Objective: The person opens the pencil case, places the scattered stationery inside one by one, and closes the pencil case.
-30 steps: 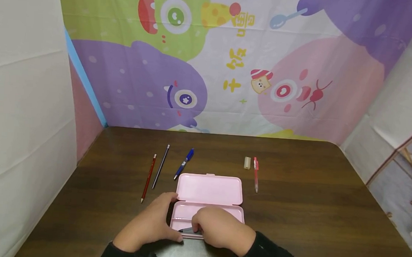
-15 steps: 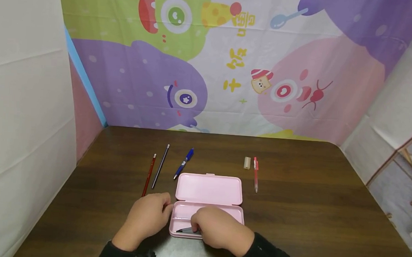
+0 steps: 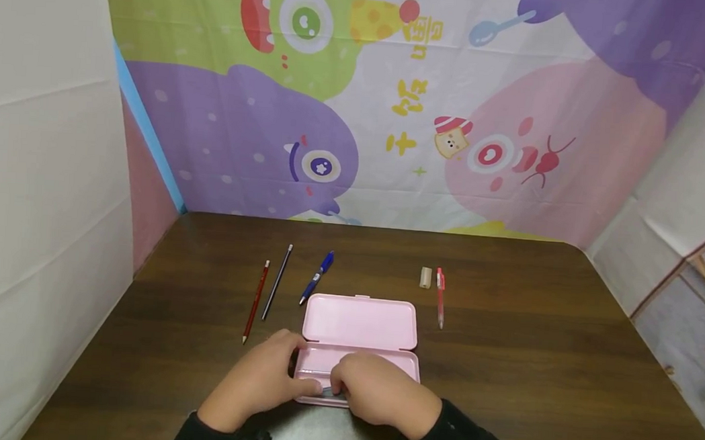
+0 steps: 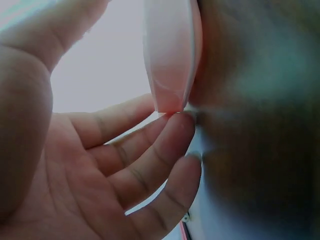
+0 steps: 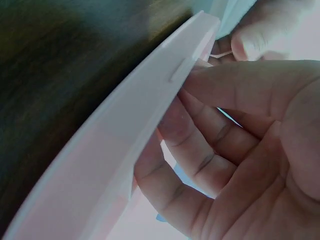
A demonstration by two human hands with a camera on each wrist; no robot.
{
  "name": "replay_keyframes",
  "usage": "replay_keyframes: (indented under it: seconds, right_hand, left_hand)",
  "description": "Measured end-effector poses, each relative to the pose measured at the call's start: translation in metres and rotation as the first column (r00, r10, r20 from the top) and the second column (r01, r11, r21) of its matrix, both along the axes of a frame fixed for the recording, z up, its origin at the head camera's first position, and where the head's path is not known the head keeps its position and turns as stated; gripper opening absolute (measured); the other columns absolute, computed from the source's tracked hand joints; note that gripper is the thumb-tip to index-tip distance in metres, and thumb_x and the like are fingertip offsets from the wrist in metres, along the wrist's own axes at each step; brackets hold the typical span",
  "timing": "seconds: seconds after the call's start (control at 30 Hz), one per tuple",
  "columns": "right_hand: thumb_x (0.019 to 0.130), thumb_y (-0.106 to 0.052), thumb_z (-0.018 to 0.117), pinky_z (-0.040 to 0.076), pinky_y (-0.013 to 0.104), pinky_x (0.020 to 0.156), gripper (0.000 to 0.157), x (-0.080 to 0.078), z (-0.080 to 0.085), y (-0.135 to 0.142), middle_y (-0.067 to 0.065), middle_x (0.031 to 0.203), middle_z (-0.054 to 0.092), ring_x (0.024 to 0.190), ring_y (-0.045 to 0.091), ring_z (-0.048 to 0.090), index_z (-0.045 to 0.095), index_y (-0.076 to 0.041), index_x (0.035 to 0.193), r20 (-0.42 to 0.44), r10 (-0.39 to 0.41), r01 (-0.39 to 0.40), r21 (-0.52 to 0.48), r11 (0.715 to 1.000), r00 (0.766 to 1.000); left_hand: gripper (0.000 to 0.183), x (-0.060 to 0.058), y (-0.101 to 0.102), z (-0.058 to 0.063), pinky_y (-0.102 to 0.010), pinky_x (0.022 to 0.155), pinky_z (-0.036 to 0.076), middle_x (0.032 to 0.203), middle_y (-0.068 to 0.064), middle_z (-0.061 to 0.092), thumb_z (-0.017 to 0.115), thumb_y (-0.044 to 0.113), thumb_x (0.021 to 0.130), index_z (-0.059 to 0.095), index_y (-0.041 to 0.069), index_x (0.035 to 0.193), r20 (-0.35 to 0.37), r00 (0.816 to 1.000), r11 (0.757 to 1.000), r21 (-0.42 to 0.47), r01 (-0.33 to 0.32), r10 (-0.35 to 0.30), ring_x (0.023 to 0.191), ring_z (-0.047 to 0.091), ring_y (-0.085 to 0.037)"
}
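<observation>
A pink pencil case (image 3: 361, 323) lies open near the front of the table, its lid folded back. My left hand (image 3: 261, 370) holds the case's left end, thumb at the front side and fingers round the end wall. In the left wrist view, fingertips (image 4: 180, 131) touch that wall. My right hand (image 3: 378, 388) reaches into the front compartment, with thumb and index finger bent on a slim grey pen-like thing (image 3: 328, 393). Most of that thing is hidden by both hands. In the right wrist view, my right hand's fingers (image 5: 200, 155) go over the pink wall.
Behind the case on the left lie a red pencil (image 3: 256, 301), a dark pencil (image 3: 277, 283) and a blue pen (image 3: 316, 278). To the right are a pale eraser-like block (image 3: 425, 277) and a red pen (image 3: 440, 298). A patterned cloth (image 3: 390, 202) hangs behind the table.
The left hand came off the case's front edge half a second ago and is back round its left end, thumb now further over. The right hand stays in the compartment.
</observation>
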State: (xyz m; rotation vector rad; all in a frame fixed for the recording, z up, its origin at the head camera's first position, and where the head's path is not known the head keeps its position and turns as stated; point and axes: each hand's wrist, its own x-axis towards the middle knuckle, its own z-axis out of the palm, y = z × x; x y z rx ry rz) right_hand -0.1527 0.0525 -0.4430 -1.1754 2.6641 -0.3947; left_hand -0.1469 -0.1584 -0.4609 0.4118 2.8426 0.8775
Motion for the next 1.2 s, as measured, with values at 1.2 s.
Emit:
replay_keyframes:
  seconds: [1.2]
  right_hand:
    - [0.093,-0.033,0.059,0.049,0.038,0.066,0.035,-0.09,0.013,0.119,0.01,0.092,0.064,0.074,0.023,0.059,0.059,-0.001,0.107,0.212,-0.735,0.765,-0.223,0.605,0.644]
  left_hand:
    - [0.097,0.004,0.0,-0.006,-0.047,0.086,0.047,0.118,-0.009,0.05,0.093,0.042,0.052,0.049,0.004,0.13,0.059,0.998,0.999,0.033,0.033,-0.035,0.096,0.052,-0.023]
